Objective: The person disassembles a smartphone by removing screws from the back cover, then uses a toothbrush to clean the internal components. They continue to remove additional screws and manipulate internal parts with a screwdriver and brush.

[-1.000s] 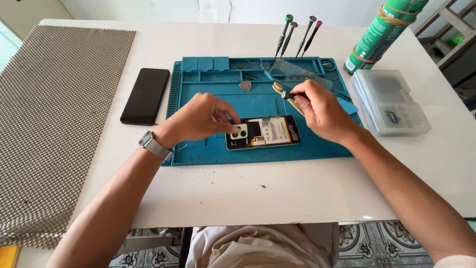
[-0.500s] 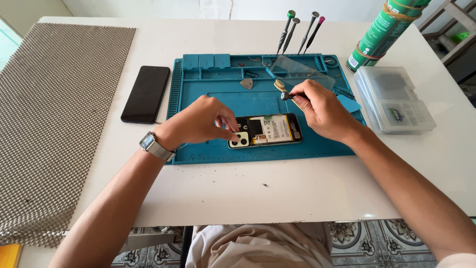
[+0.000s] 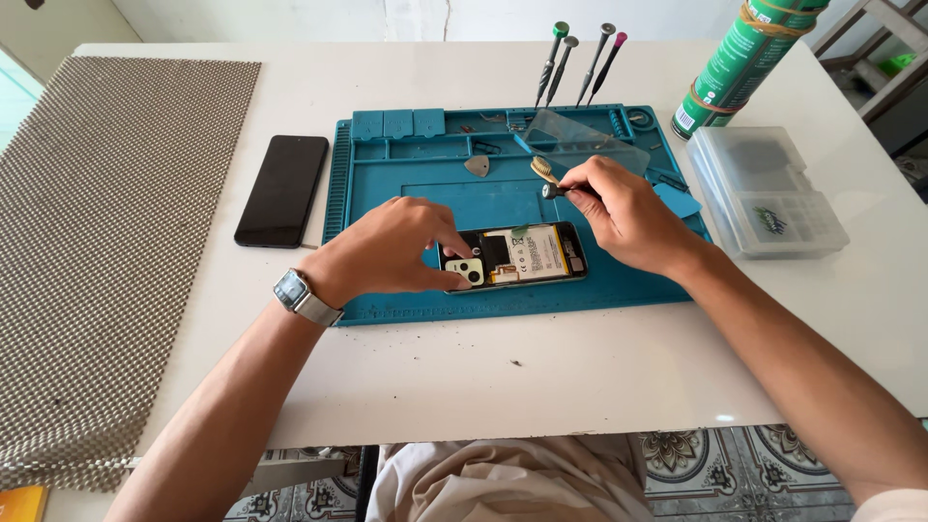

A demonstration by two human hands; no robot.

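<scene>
Opened phone (image 3: pixel 517 255) under left hand (image 3: pixel 391 246), white label on its battery. Black-screened phone (image 3: pixel 282 188) well left of it. Green can (image 3: pixel 742 60) w/ white label patch, far beyond right hand (image 3: pixel 623 215).

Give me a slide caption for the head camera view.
Left hand steadies an opened phone on a blue mat; right hand holds a screwdriver.

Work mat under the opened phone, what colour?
Teal-blue work mat, clearest in the head view.
</scene>
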